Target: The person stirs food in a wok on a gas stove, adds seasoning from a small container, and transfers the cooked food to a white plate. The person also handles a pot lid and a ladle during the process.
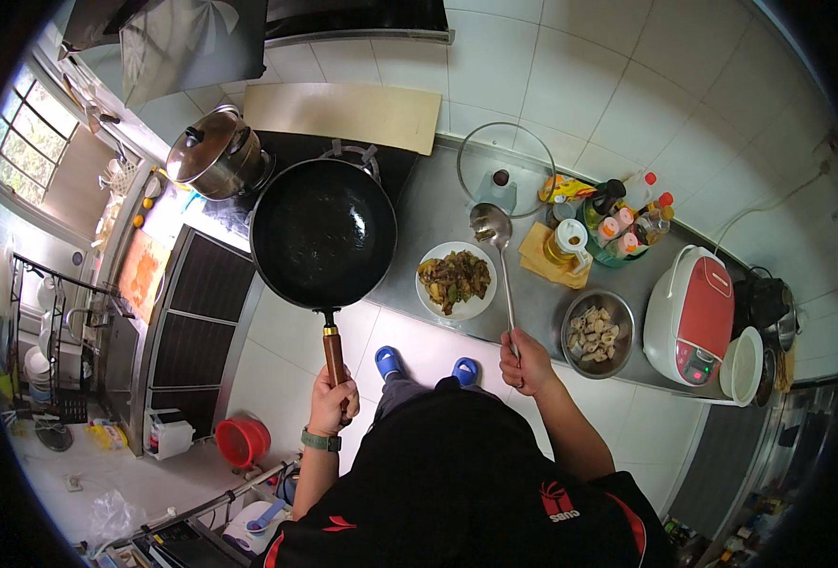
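Note:
My left hand grips the wooden handle of a black wok, whose inside looks dark and shiny with nothing piled in it. In my right hand is the handle of a metal ladle; its bowl is over the steel counter and has some food residue in it. A white plate of cooked food, brown and green pieces, lies on the counter between the wok and the ladle. To the right of the ladle stands a steel bowl holding pale sliced pieces. A glass lid leans against the tiled wall.
A lidded steel pot stands left of the wok. On the counter's right are a glass oil jug on a folded cloth, a basket of bottles, a red and white rice cooker and a white basin. A range hood hangs above.

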`<state>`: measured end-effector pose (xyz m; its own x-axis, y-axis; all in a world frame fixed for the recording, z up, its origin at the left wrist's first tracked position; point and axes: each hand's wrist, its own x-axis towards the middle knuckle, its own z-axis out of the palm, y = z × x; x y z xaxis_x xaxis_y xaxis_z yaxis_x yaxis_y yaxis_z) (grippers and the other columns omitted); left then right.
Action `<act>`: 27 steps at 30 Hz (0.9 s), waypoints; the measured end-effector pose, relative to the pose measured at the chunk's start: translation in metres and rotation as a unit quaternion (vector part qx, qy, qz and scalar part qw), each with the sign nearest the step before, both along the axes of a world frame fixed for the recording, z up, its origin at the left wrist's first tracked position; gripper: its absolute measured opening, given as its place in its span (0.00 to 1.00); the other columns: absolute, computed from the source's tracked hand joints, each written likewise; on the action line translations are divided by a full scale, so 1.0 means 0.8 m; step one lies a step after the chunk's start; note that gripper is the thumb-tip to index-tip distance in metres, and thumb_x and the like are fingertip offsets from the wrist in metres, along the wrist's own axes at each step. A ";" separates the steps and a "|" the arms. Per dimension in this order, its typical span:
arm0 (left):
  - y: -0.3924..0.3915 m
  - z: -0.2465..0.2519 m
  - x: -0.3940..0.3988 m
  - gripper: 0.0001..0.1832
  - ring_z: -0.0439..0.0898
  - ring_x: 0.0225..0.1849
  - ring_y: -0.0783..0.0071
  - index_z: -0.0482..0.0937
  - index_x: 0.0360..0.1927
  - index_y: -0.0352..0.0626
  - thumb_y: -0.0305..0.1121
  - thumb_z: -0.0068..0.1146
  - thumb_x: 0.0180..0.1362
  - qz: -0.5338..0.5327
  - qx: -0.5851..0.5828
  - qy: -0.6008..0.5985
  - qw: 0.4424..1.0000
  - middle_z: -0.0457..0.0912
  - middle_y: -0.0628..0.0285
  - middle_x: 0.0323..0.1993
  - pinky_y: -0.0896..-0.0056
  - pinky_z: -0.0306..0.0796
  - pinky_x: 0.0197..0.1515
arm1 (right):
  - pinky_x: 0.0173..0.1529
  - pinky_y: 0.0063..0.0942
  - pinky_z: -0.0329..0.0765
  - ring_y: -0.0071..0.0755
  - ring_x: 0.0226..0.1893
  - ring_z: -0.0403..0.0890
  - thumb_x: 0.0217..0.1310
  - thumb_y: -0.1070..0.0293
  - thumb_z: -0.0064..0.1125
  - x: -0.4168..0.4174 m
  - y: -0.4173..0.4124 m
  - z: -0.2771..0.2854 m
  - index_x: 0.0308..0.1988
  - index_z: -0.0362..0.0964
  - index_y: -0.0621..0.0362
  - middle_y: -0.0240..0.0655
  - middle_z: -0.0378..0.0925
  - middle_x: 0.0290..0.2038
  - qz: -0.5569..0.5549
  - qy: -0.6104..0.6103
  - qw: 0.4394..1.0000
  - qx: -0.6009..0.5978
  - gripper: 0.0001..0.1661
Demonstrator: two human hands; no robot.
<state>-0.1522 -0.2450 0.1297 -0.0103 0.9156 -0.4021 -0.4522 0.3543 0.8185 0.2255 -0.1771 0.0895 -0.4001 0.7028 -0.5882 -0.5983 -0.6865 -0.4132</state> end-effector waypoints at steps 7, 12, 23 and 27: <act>-0.004 -0.003 -0.002 0.10 0.63 0.07 0.75 0.68 0.42 0.42 0.22 0.54 0.57 -0.013 0.006 0.028 0.999 0.68 0.65 0.15 0.74 0.56 0.10 | 0.21 0.35 0.69 0.39 0.15 0.73 0.75 0.52 0.45 -0.011 -0.018 -0.017 0.41 0.67 0.59 0.40 0.73 0.21 0.023 -0.478 0.832 0.281 0.20; -0.010 -0.002 0.006 0.10 0.63 0.07 0.75 0.67 0.40 0.42 0.21 0.53 0.57 -0.004 0.006 0.035 0.999 0.68 0.64 0.14 0.75 0.57 0.10 | 0.37 0.52 0.75 0.71 0.34 0.78 0.74 0.52 0.42 -0.022 -0.024 -0.093 0.41 0.68 0.64 0.60 0.78 0.30 0.117 -0.685 0.659 0.288 0.23; -0.021 -0.007 0.011 0.11 0.66 0.07 0.74 0.67 0.41 0.41 0.20 0.53 0.56 -0.018 0.001 0.009 1.000 0.69 0.63 0.15 0.75 0.59 0.10 | 0.13 0.23 0.52 0.20 0.09 0.53 0.75 0.45 0.41 -0.016 -0.006 -0.037 0.35 0.62 0.51 0.26 0.57 0.16 0.030 -0.175 0.984 0.012 0.22; -0.026 -0.006 0.018 0.11 0.65 0.07 0.75 0.67 0.40 0.42 0.20 0.53 0.56 -0.011 -0.003 0.004 1.000 0.69 0.64 0.16 0.75 0.59 0.10 | 0.12 0.23 0.50 0.19 0.09 0.52 0.75 0.45 0.41 -0.015 -0.008 -0.030 0.35 0.61 0.51 0.25 0.56 0.16 0.024 -0.203 0.978 0.036 0.22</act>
<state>-0.1379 -0.2659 0.1248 0.0055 0.9134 -0.4070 -0.4373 0.3682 0.8205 0.2136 -0.1837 0.0654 -0.1777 0.7342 -0.6553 -0.3433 -0.6703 -0.6579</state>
